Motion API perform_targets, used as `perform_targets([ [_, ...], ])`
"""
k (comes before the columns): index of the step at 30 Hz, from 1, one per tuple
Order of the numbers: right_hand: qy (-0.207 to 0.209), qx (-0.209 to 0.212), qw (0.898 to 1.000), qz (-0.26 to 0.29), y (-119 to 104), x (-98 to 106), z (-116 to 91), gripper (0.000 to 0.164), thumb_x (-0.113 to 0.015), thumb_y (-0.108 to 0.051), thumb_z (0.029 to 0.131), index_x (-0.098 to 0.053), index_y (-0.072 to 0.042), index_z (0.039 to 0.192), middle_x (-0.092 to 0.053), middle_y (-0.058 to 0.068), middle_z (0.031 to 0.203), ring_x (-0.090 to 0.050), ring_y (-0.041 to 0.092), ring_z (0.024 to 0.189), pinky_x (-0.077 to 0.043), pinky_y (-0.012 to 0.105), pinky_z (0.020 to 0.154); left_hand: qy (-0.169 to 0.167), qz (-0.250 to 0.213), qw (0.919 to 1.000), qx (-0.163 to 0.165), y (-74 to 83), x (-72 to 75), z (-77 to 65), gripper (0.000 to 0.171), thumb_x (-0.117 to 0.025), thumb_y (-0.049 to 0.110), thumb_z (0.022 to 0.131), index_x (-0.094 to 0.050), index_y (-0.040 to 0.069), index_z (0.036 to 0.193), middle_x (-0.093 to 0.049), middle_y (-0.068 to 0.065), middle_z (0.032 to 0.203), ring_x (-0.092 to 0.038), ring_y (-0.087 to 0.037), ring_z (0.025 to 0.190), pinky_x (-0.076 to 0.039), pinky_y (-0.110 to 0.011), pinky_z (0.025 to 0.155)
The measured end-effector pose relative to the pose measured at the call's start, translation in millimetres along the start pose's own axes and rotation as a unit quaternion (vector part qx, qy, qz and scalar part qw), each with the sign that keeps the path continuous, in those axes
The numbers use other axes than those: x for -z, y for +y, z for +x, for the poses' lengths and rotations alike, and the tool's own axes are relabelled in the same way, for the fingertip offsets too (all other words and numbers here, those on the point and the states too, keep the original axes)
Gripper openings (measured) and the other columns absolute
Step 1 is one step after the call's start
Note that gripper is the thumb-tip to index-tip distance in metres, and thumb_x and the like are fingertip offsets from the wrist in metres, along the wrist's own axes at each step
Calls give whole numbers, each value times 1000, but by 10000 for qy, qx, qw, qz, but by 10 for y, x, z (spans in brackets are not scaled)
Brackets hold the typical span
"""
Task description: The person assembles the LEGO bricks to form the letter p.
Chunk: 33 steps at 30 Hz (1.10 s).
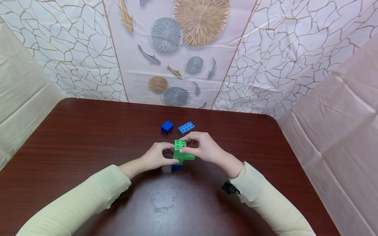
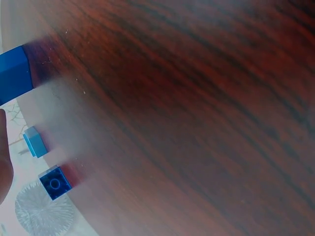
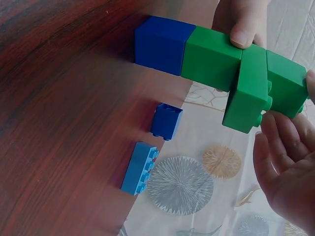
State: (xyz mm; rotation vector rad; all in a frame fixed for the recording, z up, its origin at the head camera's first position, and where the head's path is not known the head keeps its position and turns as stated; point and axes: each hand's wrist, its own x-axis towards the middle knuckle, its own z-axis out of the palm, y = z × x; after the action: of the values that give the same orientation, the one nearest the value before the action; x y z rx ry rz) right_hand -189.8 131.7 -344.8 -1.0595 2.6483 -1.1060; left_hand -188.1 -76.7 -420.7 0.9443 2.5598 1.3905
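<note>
A tower of toy building bricks stands upright in front of me in the head view. At its foot is a dark blue brick (image 3: 162,46), with a green brick (image 3: 211,56) on it. A longer green brick (image 3: 246,91) lies across above these and juts out to the right. On top sits a studded green brick (image 1: 180,144). My left hand (image 1: 156,156) holds the tower from the left, its thumb on the green part. From the right, my right hand (image 1: 208,147) pinches the top green brick between thumb and fingers.
Two loose bricks lie on the dark brown table (image 1: 88,137) beyond the tower. One is a dark blue brick (image 1: 167,127) on its side; the other is a lighter blue brick (image 1: 186,128), studs up in the head view. Patterned cloth (image 1: 79,49) hangs behind the table.
</note>
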Motion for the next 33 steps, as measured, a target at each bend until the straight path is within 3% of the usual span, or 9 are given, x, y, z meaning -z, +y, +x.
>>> perform_targets([
  [14,-266,-153,9995,87,40,9,42,30,-74,-20,80,-68,-7,106,-70,4,97,-59,12,81,-52,25,70,-29,-2,9999,114,-34,0,-23,33,-76,22,78,-67,10,107,-70,-2,99,-65,-12,92,-52,-24,83],
  [20,-595,-358,9968,394,98,139,106,25,-67,-20,87,-68,-9,109,-69,5,102,-59,12,83,-51,27,73,88,50,9999,93,-16,-13,-29,32,-77,24,77,-68,10,104,-70,-1,97,-65,-12,91,-52,-25,82],
  [26,-148,-674,9967,433,301,217,342,25,-63,-23,90,-67,-9,110,-69,6,102,-61,16,89,-51,33,78,187,60,9998,55,-16,-20,-25,33,-78,24,76,-67,8,103,-70,-3,96,-65,-13,91,-52,-26,82],
  [33,113,-1032,9939,370,663,80,651,37,-67,-19,86,-60,-8,121,-63,14,118,-57,26,108,-48,42,91,140,-115,9996,219,-32,-30,-18,34,-77,22,77,-67,6,105,-70,-6,98,-66,-16,92,-53,-23,81],
])
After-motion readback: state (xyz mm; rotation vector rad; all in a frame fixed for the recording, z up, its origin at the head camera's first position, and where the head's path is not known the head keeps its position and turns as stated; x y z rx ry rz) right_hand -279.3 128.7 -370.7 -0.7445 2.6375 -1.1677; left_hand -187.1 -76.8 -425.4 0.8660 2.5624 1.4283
